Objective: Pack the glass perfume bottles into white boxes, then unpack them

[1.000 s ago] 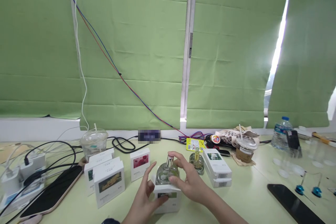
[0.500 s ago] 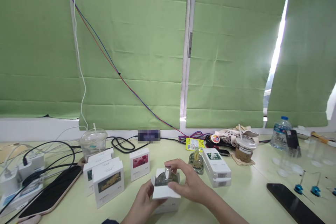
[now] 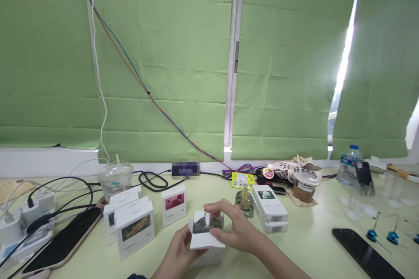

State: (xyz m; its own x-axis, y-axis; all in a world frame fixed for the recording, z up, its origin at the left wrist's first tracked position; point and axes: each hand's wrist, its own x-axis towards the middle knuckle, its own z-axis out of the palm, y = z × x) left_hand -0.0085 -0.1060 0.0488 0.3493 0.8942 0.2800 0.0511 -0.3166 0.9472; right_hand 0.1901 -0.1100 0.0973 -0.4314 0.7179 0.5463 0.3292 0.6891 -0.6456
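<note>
The perfume bottle (image 3: 207,221) sits almost wholly down inside the open white box (image 3: 207,244) at the near middle of the desk (image 3: 307,244), only its silver cap showing, and the flaps are not yet closed. The left hand (image 3: 178,250) steadies the box with fingers wrapped round its side, while the right hand (image 3: 234,229) curls its fingers over the cap. I count one more bare bottle (image 3: 245,200), one pink-pictured box (image 3: 174,204), three boxes at left (image 3: 131,222) and two stacked at right (image 3: 270,209).

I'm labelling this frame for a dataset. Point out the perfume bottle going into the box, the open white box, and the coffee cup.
perfume bottle (image 3: 207,217), head view, its silver neck.
open white box (image 3: 207,240), head view, its front flap.
coffee cup (image 3: 303,188), head view, its brown side wall.
</note>
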